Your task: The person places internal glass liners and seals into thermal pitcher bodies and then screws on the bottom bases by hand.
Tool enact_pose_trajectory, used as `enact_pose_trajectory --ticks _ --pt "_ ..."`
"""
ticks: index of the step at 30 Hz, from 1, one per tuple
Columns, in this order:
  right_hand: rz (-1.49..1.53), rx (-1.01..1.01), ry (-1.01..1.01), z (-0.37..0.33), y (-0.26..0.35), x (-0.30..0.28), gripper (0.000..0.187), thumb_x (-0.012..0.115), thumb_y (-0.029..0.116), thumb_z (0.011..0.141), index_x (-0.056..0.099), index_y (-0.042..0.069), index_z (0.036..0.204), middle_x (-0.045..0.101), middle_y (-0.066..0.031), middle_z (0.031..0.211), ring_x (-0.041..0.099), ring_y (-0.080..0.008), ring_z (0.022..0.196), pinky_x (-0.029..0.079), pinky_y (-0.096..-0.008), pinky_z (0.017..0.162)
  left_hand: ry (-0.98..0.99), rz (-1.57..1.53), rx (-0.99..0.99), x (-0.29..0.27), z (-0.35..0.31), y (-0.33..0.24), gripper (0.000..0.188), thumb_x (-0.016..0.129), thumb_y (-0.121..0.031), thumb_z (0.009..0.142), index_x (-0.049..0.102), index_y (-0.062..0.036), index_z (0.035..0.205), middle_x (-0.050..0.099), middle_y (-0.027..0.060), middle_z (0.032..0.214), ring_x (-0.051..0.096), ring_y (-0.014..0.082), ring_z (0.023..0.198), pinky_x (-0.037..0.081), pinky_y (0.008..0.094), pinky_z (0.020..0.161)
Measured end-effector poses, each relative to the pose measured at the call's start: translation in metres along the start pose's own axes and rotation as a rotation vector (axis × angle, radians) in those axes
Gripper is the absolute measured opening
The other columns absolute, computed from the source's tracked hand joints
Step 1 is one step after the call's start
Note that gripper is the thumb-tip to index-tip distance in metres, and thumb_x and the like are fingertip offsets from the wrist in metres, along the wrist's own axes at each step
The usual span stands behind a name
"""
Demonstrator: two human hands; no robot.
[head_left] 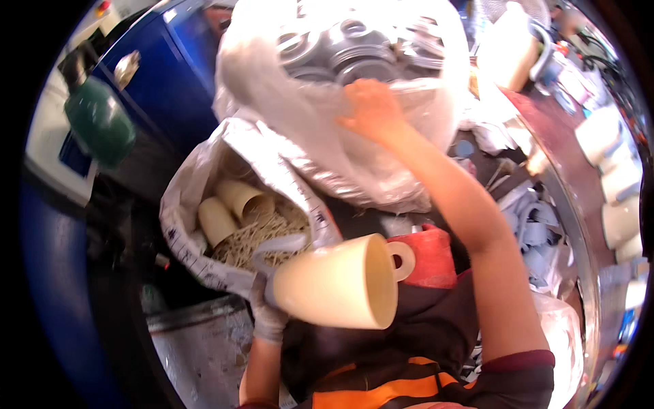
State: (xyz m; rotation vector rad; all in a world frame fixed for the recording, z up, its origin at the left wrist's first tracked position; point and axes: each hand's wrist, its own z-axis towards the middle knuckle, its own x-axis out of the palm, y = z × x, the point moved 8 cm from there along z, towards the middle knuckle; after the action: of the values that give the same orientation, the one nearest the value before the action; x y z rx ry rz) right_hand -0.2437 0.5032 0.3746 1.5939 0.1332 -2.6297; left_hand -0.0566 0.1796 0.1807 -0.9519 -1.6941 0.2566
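My left hand [267,315], in a pale glove, is closed around the lower end of a large cream plastic cup [327,283]. The cup lies sideways, its wide mouth facing right. A grey curved piece [283,245] shows at its narrow end, beside my fingers. Farther off, my bare right hand [373,109] is closed on the rim of a clear plastic bag [272,95]. Inside that bag stand several grey ribbed plastic parts [357,51]. My right fingertips are partly hidden by blur and the bag's film.
A white woven sack [187,184] at left holds cream cups [218,221] and small beige scraps. Red cloth [432,255] and a cream ring [403,261] sit near my lap. Blue cabinets [153,75] and a green tank [99,123] stand left; grey pieces [538,232] lie right.
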Motion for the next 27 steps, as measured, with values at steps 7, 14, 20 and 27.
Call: enact_pose_trajectory --ticks 7,14,20,27 --pt "0.191 0.176 0.074 0.008 0.000 0.016 0.043 0.073 0.033 0.074 0.058 0.005 0.104 0.069 -0.0115 0.094 0.066 -0.0309 0.093 0.051 -0.0431 0.079 0.090 -0.138 -0.101 0.022 -0.010 0.031 0.058 0.050 -0.050 0.092 0.055 -0.0031 0.126 0.059 0.0129 0.127 0.057 0.0285 0.115 0.043 0.0425 0.102" --pt "0.209 -0.020 0.209 -0.045 -0.014 -0.004 0.025 0.061 0.026 0.080 0.059 0.008 0.097 0.068 -0.0146 0.083 0.067 -0.0341 0.082 0.052 -0.0477 0.070 0.093 -0.071 0.020 0.058 -0.028 0.013 0.059 0.048 -0.050 0.093 0.054 -0.0029 0.128 0.060 0.0122 0.127 0.057 0.0279 0.116 0.043 0.0415 0.103" --pt "0.197 -0.084 0.240 -0.124 -0.068 -0.039 0.032 0.062 0.029 0.079 0.056 0.009 0.104 0.065 -0.0166 0.084 0.063 -0.0386 0.082 0.049 -0.0498 0.069 0.031 -0.049 -0.152 0.012 -0.070 0.038 0.072 0.051 -0.060 0.085 0.051 -0.0046 0.131 0.058 0.0153 0.129 0.056 0.0319 0.118 0.042 0.0458 0.103" --pt "0.267 -0.102 -0.061 -0.144 -0.031 -0.054 0.038 0.066 0.022 0.083 0.056 0.002 0.114 0.061 -0.0154 0.109 0.060 -0.0338 0.097 0.048 -0.0393 0.085 0.020 -0.349 -0.218 -0.023 -0.058 0.043 0.057 0.056 -0.044 0.092 0.053 0.0018 0.126 0.061 0.0179 0.122 0.058 0.0317 0.115 0.044 0.0461 0.103"
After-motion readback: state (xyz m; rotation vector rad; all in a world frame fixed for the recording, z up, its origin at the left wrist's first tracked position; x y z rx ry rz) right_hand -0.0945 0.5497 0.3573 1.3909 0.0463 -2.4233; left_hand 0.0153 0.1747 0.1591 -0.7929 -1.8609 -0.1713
